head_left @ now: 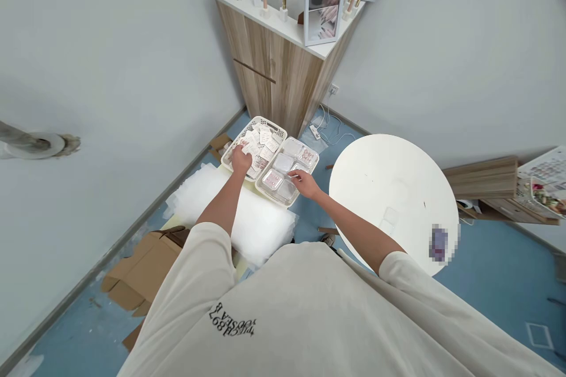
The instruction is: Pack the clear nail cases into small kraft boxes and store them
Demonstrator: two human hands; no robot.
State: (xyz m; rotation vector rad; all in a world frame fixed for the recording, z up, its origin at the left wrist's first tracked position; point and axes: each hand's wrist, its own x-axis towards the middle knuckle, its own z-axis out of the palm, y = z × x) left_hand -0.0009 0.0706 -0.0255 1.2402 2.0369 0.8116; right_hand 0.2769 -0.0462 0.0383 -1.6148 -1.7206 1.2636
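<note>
My left hand [241, 160] is in a white plastic basket [283, 129] full of small printed cards [265, 136]. Its thumb and fingers are closed on one of the white cards. Beside it, a second white basket [276, 202] holds several clear plastic boxes [283, 162], some with pinkish contents. My right hand [305, 184] reaches over this basket from the right, fingers pinched at the edge of a clear box near its middle. The fingertips partly cover that box.
The baskets rest by a stack of white foam sheets [252, 224]. Flattened cardboard [137, 271] lies to the left on the floor. A round white table [389, 171] stands at the right. Ahead is a wooden cabinet [274, 65] with bottles and picture frames; a power strip [315, 132] lies nearby.
</note>
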